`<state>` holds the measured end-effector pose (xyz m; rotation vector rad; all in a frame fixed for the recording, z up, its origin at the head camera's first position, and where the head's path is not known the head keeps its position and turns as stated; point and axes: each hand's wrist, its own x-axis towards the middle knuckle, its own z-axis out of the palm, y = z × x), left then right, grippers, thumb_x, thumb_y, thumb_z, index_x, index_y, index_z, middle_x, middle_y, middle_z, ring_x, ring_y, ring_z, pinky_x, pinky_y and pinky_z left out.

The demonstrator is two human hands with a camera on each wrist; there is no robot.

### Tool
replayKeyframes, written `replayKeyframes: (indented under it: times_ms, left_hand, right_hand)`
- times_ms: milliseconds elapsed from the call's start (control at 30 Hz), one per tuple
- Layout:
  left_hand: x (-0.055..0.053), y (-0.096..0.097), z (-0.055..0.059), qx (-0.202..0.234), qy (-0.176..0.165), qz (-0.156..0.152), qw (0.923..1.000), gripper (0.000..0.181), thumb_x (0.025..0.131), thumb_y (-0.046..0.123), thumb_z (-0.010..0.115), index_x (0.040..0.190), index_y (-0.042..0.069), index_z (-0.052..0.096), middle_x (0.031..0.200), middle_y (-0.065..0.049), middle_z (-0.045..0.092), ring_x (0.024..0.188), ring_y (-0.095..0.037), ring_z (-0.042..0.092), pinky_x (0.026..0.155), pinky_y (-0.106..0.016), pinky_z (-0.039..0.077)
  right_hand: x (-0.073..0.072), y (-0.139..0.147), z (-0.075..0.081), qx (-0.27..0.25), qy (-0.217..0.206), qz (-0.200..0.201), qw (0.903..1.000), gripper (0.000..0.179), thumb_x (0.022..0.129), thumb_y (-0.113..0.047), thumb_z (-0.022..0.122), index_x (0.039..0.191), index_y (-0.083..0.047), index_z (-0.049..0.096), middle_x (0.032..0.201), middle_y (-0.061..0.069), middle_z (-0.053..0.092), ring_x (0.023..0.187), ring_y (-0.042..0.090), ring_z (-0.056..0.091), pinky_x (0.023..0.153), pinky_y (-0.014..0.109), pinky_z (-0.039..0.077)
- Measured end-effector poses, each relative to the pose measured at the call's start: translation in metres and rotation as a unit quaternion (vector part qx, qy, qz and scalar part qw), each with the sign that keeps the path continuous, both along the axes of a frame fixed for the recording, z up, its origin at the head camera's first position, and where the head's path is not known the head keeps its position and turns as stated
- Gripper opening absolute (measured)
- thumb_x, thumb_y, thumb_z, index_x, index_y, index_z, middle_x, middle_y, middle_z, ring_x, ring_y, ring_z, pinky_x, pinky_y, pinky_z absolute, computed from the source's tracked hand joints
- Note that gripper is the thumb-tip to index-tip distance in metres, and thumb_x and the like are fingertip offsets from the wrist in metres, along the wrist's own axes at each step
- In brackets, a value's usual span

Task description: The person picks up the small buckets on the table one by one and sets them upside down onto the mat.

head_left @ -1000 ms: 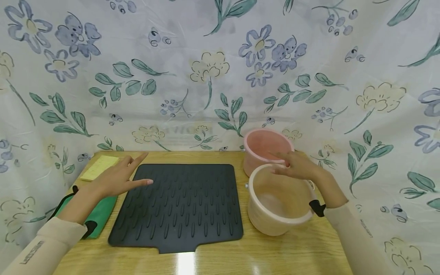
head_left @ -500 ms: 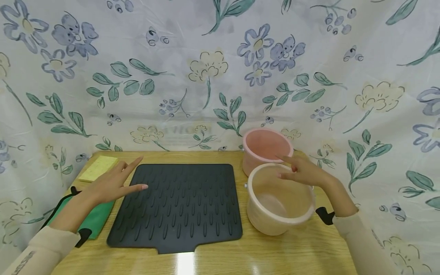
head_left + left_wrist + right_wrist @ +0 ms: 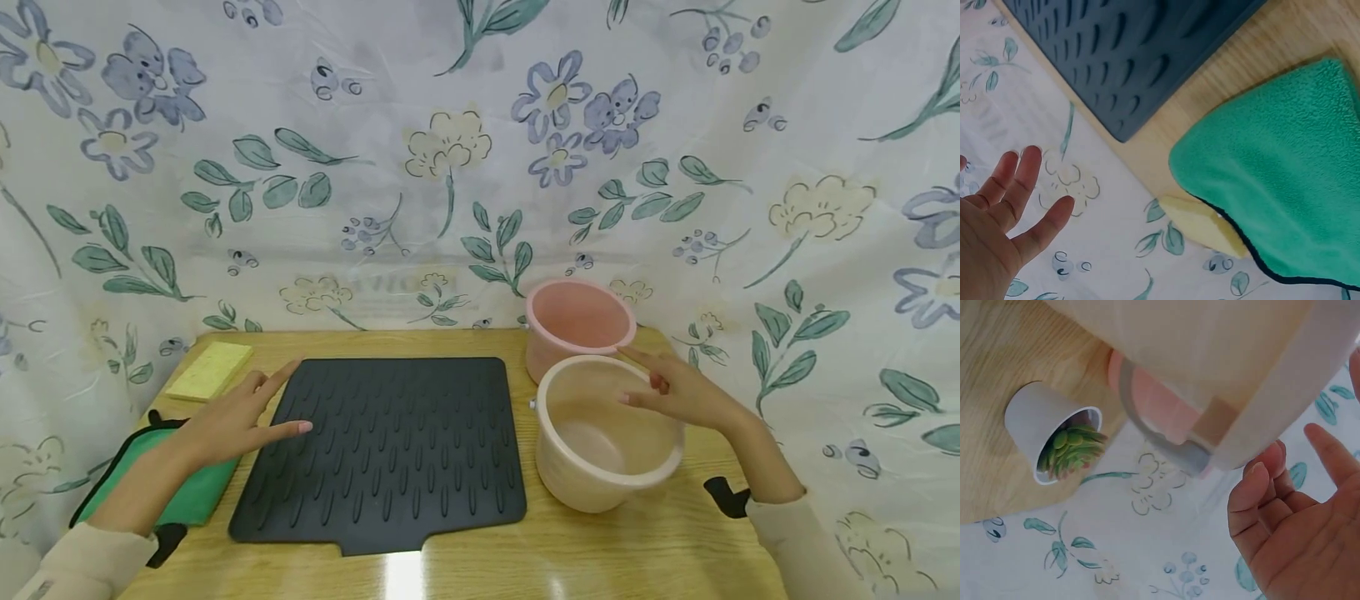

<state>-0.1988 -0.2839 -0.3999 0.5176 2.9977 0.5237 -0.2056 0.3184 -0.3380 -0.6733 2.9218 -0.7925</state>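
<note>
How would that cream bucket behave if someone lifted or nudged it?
The cream bucket probably feels light for its size, since it looks plastic and appears empty. It seems stiff, holding its round shape unaided. A push near the top might tip it, because it narrows toward the bottom.

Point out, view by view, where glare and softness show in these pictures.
Head view: white glare on the table, just in front of the black mat; left wrist view: no strong glare, pile readable on the green cloth; right wrist view: the cream bucket looks soft and hazy.
</note>
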Motion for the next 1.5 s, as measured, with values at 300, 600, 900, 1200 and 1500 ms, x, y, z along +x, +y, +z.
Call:
replayKeyframes:
  times_ms: [300, 600, 900, 1200, 1500]
  left_hand:
    - [0.009, -0.004, -0.014, 0.043, -0.021, -0.003, 0.9988, 0.097, 0.091, 0.054, 0.065, 0.161, 0.029, 0.002, 0.116, -0.020, 0.046, 0.088, -0.027, 0.058, 0.055, -0.032, 0.040]
    - [0.017, -0.003, -0.017, 0.036, -0.019, 0.004, 0.9992, 0.095, 0.091, 0.054, 0.065, 0.161, 0.028, 0.005, 0.113, -0.017, 0.046, 0.084, -0.020, 0.053, 0.054, -0.030, 0.037]
    - [0.024, -0.006, -0.031, 0.038, -0.025, -0.002, 0.9989, 0.093, 0.092, 0.052, 0.065, 0.161, 0.028, 0.008, 0.108, -0.014, 0.045, 0.068, -0.013, 0.041, 0.049, -0.027, 0.035]
    - [0.026, -0.007, -0.043, 0.031, -0.004, -0.006, 0.9995, 0.091, 0.091, 0.053, 0.066, 0.160, 0.033, 0.011, 0.106, -0.011, 0.046, 0.059, -0.008, 0.037, 0.046, -0.026, 0.034]
    - [0.030, -0.004, -0.047, 0.031, -0.014, 0.005, 0.9994, 0.093, 0.089, 0.056, 0.066, 0.160, 0.032, 0.012, 0.104, -0.011, 0.046, 0.065, -0.011, 0.040, 0.048, -0.027, 0.034]
  right_hand:
    - [0.016, 0.016, -0.011, -0.039, 0.005, -0.038, 0.9985, 0.070, 0.091, -0.031, 0.073, 0.152, -0.013, 0.043, 0.077, 0.002, 0.045, 0.066, 0.010, 0.042, 0.057, 0.026, 0.037]
    - [0.029, 0.030, -0.026, -0.055, 0.012, -0.075, 0.9956, 0.069, 0.093, -0.028, 0.071, 0.153, -0.014, 0.040, 0.080, 0.003, 0.047, 0.070, 0.009, 0.042, 0.059, 0.025, 0.037]
    - [0.041, 0.043, -0.038, -0.083, 0.002, -0.100, 0.9916, 0.066, 0.095, -0.026, 0.068, 0.153, -0.013, 0.039, 0.081, 0.004, 0.047, 0.068, 0.008, 0.043, 0.057, 0.026, 0.038]
    - [0.048, 0.051, -0.050, -0.112, -0.019, -0.122, 0.9860, 0.063, 0.099, -0.024, 0.062, 0.155, -0.015, 0.035, 0.085, 0.005, 0.050, 0.069, 0.009, 0.045, 0.057, 0.026, 0.038]
    - [0.053, 0.051, -0.063, -0.171, -0.044, -0.130, 0.9756, 0.063, 0.101, -0.020, 0.059, 0.157, -0.016, 0.031, 0.093, 0.008, 0.058, 0.073, 0.013, 0.054, 0.062, 0.026, 0.047]
